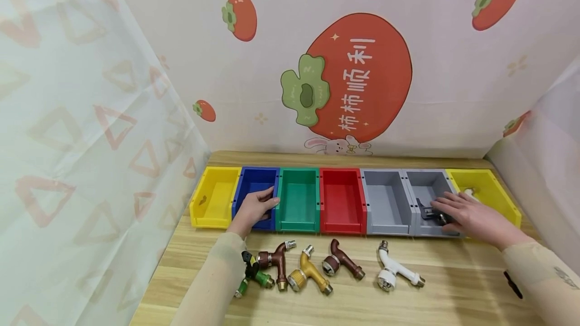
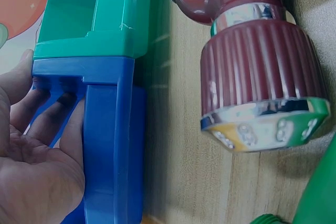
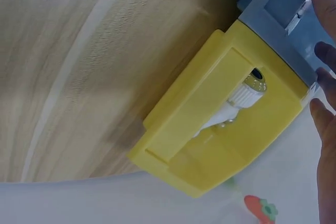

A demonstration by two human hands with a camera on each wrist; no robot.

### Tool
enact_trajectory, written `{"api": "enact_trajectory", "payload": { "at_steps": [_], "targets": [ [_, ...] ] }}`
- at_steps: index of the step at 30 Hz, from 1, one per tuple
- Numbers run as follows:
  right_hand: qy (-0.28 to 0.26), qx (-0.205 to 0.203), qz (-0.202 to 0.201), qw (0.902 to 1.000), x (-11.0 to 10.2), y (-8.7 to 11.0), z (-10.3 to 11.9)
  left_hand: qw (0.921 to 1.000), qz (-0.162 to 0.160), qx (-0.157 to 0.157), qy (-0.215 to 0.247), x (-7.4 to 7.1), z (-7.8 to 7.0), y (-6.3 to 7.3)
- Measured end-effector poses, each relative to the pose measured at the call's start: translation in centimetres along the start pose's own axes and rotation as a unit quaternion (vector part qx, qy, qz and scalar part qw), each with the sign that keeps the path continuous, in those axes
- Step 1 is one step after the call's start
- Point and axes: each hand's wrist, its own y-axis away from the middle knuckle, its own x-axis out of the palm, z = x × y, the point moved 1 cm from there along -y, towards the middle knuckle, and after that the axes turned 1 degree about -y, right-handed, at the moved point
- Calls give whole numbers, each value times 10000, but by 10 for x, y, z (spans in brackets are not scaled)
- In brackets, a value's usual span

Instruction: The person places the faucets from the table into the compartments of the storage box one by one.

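My left hand (image 1: 254, 209) grips the side wall where the blue bin (image 1: 259, 176) meets the green bin (image 1: 297, 200). In the left wrist view its fingers reach inside the blue bin, with the thumb over the edge. My right hand (image 1: 473, 215) is over the right grey bin (image 1: 428, 180), fingers extended and slightly spread. A black faucet (image 1: 427, 211) lies in that bin, partly hidden by the fingers. Beside it, the right yellow bin (image 3: 184, 103) contains a white faucet (image 3: 231, 108).
A red bin (image 1: 342, 195), another grey bin (image 1: 385, 192) and a left yellow bin (image 1: 217, 195) complete the row. In front lie two brown faucets, one at left (image 1: 279, 260), a golden faucet (image 1: 308, 270), a white-bodied faucet (image 1: 394, 268) and green faucet parts (image 1: 263, 279) by the left sleeve.
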Motion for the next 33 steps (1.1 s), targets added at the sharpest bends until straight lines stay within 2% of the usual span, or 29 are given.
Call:
{"api": "enact_trajectory", "payload": {
  "at_steps": [6,9,13,21,25,33],
  "targets": [
    [-167,107,-173,9997,-6,4,4,10000,21,-34,39,0,-2,0],
    [-261,218,-43,9994,-11,4,8,10000,22,-61,39,0,-3,0],
    [-309,168,252,9991,-18,0,16,10000,-3,-75,16,-1,-4,0],
    [-177,-338,781,9962,-18,-15,42,10000,-9,-52,-23,-2,-3,0],
    [-204,-681,861,9937,-14,-20,55,10000,0,-70,-33,-1,-3,0],
    [-432,-1036,860,9899,0,-22,80,10000,2,-80,16,0,-1,-1]
  ]
}}
